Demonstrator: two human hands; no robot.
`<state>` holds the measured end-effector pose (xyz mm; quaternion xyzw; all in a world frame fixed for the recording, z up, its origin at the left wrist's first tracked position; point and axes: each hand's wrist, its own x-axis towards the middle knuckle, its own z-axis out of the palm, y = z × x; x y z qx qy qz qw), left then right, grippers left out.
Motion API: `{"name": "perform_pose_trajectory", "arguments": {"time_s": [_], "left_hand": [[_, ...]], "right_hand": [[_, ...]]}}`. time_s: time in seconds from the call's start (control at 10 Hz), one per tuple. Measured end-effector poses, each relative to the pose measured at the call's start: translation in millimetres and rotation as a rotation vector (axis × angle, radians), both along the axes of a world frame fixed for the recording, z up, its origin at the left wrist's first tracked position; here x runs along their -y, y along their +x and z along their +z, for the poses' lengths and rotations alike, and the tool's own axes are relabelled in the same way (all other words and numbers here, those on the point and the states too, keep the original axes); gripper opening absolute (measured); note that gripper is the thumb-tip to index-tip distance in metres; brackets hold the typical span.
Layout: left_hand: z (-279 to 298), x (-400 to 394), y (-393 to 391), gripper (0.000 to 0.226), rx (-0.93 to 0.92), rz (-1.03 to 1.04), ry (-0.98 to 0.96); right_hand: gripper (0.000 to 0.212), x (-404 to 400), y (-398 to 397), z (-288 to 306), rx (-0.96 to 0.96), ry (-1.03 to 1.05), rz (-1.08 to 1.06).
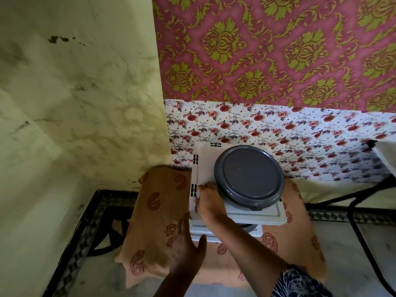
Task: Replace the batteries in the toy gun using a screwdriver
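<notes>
hands on the white box, no toy gun or screwdriver in sight

walls fill the upper frame: stained pale wall (75, 93) upper left, pink damask wallpaper (278, 50) upper right, floral strip (300, 133) below it. lower centre, an orange printed cloth (158, 221) drapes a low stand. on it sits a white vented box (205, 159) w/ a grey round lid (249, 179) on top. right hand (211, 203) reaches in from lower right, fingers curled over the box's left edge, gripping it. left hand (186, 239) just below-left, fingers straight, flat against the box's near left corner, holding nothing. toy gun, batteries, screwdriver: not visible; prob inside the box, can't tell. if so, they lie up-right of both hands, right hand nearer.
</notes>
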<state>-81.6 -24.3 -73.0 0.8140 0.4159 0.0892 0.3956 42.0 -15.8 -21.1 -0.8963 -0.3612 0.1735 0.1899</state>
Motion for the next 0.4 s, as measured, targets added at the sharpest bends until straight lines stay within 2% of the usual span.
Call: {"name": "perform_pose_trajectory", "arguments": {"time_s": [0.2, 0.3, 0.4], "left_hand": [[1, 1, 2, 0.074, -0.017, 0.000, -0.007], [9, 2, 3, 0.074, -0.007, 0.030, -0.052], [12, 1, -1, 0.071, 0.061, 0.164, -0.122]], "right_hand": [[0.025, 0, 2, 3, 0.005, -0.034, 0.058], [0.031, 3, 2, 20, -0.021, -0.073, 0.062], [0.043, 32, -14, 30, 0.074, -0.063, 0.173]]}}
